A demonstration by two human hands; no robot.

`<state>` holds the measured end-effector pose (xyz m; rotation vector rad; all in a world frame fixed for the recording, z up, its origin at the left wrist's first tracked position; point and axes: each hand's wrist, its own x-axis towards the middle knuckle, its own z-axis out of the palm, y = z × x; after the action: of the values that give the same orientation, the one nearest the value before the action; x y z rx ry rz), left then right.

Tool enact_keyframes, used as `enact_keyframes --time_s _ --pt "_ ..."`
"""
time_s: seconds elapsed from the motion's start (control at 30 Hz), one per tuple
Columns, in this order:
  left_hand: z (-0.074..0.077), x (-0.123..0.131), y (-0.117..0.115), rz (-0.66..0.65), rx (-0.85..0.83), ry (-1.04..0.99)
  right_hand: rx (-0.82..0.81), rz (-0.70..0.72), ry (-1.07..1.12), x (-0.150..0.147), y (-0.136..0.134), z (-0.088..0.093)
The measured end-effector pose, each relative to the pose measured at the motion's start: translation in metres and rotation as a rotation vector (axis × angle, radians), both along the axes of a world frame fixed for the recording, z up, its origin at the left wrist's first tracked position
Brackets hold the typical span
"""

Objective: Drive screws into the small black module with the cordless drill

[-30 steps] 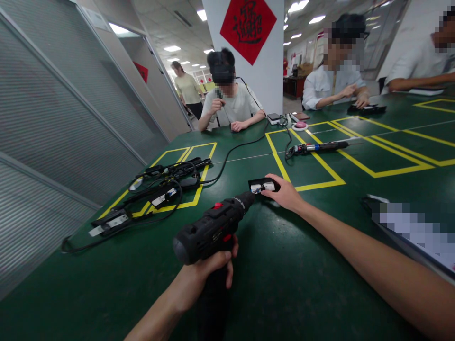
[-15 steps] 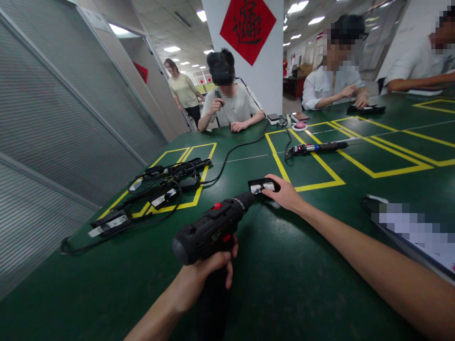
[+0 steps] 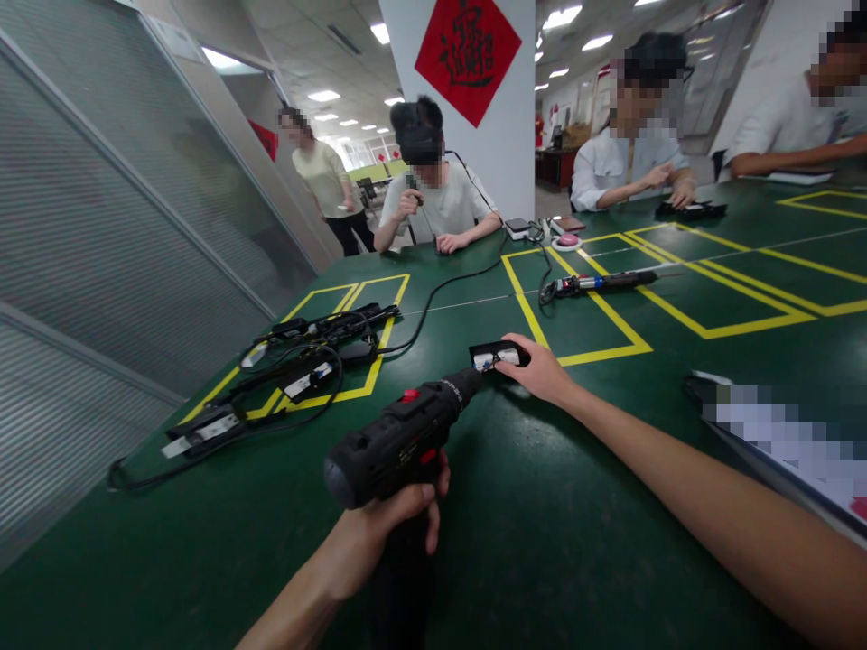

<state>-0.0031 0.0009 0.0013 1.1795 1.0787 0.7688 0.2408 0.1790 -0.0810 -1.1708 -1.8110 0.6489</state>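
My left hand (image 3: 410, 515) is wrapped round the handle of a black cordless drill (image 3: 406, 433) with red buttons. The drill points forward and to the right. Its chuck end is close to a small black case (image 3: 499, 356) with white labels or inserts inside. My right hand (image 3: 535, 370) grips that case from its right side, thumb in front and fingers over the back edge. Whether a bit touches the case I cannot tell, since the tip is small and partly hidden.
On the green table (image 3: 575, 542), black power adapters and cables (image 3: 318, 361) lie at the left. A soldering-iron-like tool (image 3: 602, 282) lies beyond my right hand. At right is a blurred tray (image 3: 778, 451). People (image 3: 433, 199) sit across; one person (image 3: 325, 181) stands behind.
The view has shifted slightly, moving most things a little to the left in the picture. Both hands keep their holds. The standing person in the background has moved left.
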Motion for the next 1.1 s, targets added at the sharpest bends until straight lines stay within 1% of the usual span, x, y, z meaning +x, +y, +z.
enact_keyframes --time_s 0.33,0.73,0.97,1.1 --pt "0.0003 -0.0004 -0.0039 -0.021 0.055 0.026 -0.003 -0.014 -0.007 -0.0001 0.0032 -0.0042" --pt "-0.0005 -0.0001 -0.002 -0.003 0.021 0.008 0.008 -0.001 0.005 0.0004 0.0041 -0.0061" --pt "-0.0017 -0.0011 -0.0019 -0.017 0.041 0.023 0.003 0.002 0.008 0.0 0.0037 -0.0052" --pt "0.0004 0.0002 -0.003 -0.009 0.055 0.029 0.011 -0.004 0.005 -0.0004 0.004 -0.0056"
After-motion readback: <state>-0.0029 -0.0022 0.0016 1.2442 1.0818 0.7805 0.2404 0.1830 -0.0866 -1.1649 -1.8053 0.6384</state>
